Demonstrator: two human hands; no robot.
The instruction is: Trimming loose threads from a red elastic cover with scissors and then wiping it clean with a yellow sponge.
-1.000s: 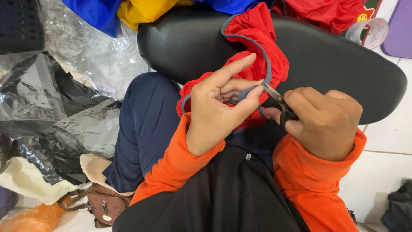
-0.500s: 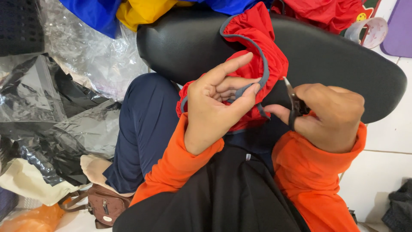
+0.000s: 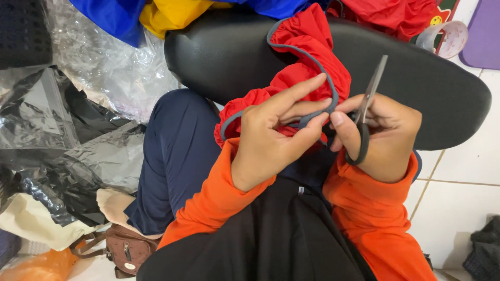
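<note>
Head view: we see the red cloth with its grey edging band bunched at the centre of the frame, draped over the lower edge of a black padded seat and down onto the lap. Our left hand is closed on the band, pinching it between thumb and fingers right at the middle of the picture. Just to its right, our right hand grips a pair of black-handled scissors; the blades are together and point up toward the upper right, clear of the cloth, while the fingertips of that hand touch the same stretch of band. Both wrists wear orange sleeves. Left of the hands a dark blue trouser leg runs down the frame. Crumpled clear and black plastic sheeting fills the left side, a small brown bag lies at lower left, and blue and yellow fabric sits along the top edge.
</note>
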